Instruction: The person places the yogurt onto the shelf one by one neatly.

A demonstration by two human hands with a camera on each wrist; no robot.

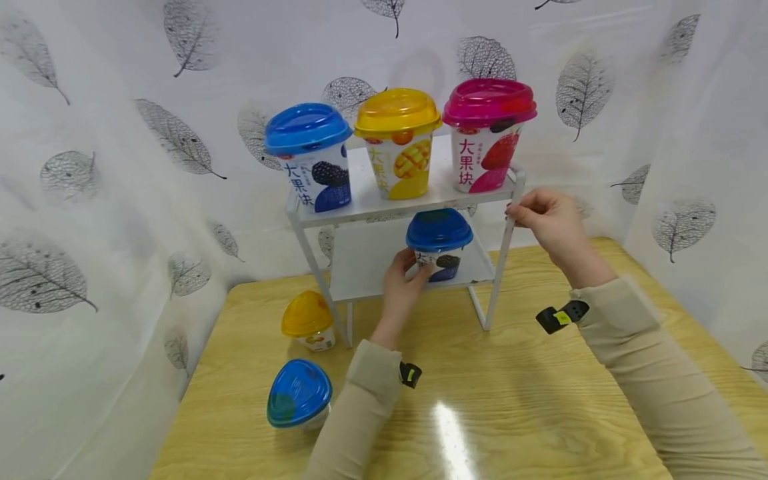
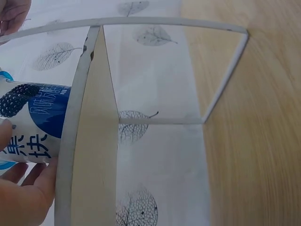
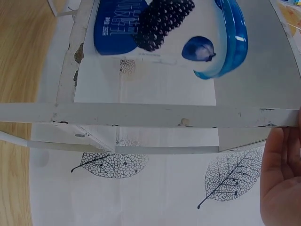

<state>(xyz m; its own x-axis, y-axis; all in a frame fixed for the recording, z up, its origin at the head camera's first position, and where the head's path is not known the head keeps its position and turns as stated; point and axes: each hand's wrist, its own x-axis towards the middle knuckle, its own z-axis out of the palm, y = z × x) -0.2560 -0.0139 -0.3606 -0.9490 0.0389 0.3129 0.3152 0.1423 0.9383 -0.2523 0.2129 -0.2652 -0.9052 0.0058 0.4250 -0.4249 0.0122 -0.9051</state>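
On the lower shelf of a white two-tier rack (image 1: 360, 217) stands a yogurt cup with a blue lid (image 1: 439, 230) and a blackberry picture. My left hand (image 1: 403, 283) grips this cup from its left side, thumb in front; in the left wrist view, the cup (image 2: 35, 110) is at the shelf edge. My right hand (image 1: 549, 223) pinches the rack's right front post near the top; the right wrist view shows the fingers (image 3: 277, 160) at that post. Along the top shelf stand a blue-lidded cup (image 1: 315, 160), a yellow-lidded cup (image 1: 399, 147) and a pink-lidded cup (image 1: 489, 137).
Left of the rack, a yellow-lidded cup (image 1: 308, 321) sits on the wooden table (image 1: 480, 387). Nearer to me is another blue-lidded cup (image 1: 299, 393), by my left forearm. A white leaf-patterned sheet (image 1: 180, 220) hangs behind and beside the table.
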